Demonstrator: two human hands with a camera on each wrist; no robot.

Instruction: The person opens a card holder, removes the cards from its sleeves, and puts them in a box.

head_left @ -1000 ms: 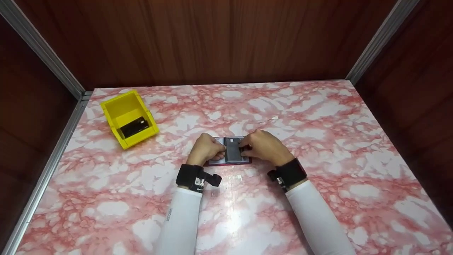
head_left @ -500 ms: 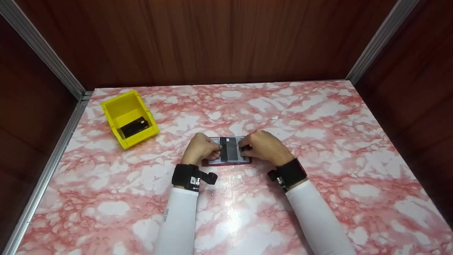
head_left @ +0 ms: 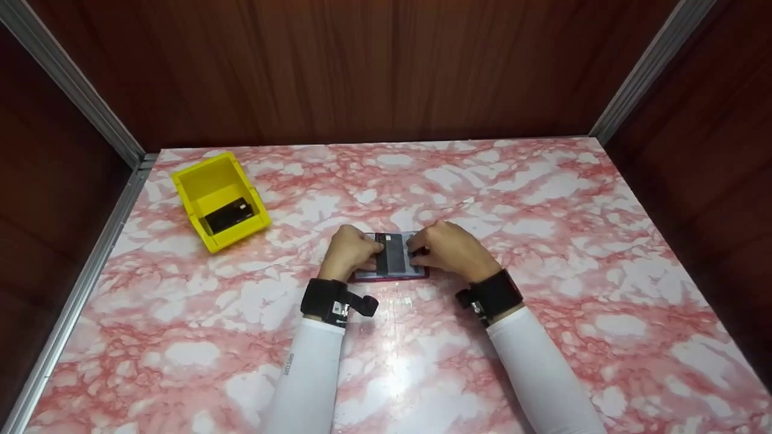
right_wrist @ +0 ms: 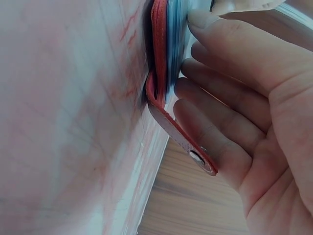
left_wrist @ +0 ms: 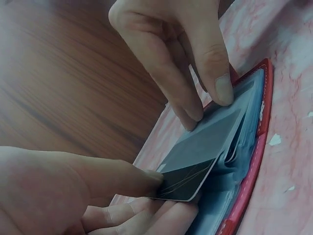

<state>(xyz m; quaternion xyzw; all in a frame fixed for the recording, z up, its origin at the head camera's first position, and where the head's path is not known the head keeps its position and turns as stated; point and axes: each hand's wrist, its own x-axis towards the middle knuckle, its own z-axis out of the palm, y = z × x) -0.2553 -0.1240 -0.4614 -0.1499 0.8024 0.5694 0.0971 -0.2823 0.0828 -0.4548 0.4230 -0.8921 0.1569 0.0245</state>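
Observation:
A red card holder (head_left: 401,278) with clear plastic sleeves lies spread on the table in front of me. My left hand (head_left: 347,253) pinches the bare left edge of a black card (left_wrist: 183,182) between thumb and fingers. The rest of that card sits inside a clear sleeve (left_wrist: 208,134) and looks grey through the plastic. At the holder's right side, my right hand (head_left: 452,250) pinches the sleeve, its thumb lying on the plastic in the left wrist view. A red strap with a metal snap (right_wrist: 197,157) sticks out beneath the right fingers.
A yellow bin (head_left: 208,181) stands at the table's far left, with black cards (head_left: 229,216) inside. Wood-grain panels (head_left: 386,72) close off the back and sides of the pink-and-white marbled table (head_left: 543,199).
The card has slid left, so a black strip now shows outside the sleeve. My left hand moved left, then slightly back right. The right hand has stayed in place.

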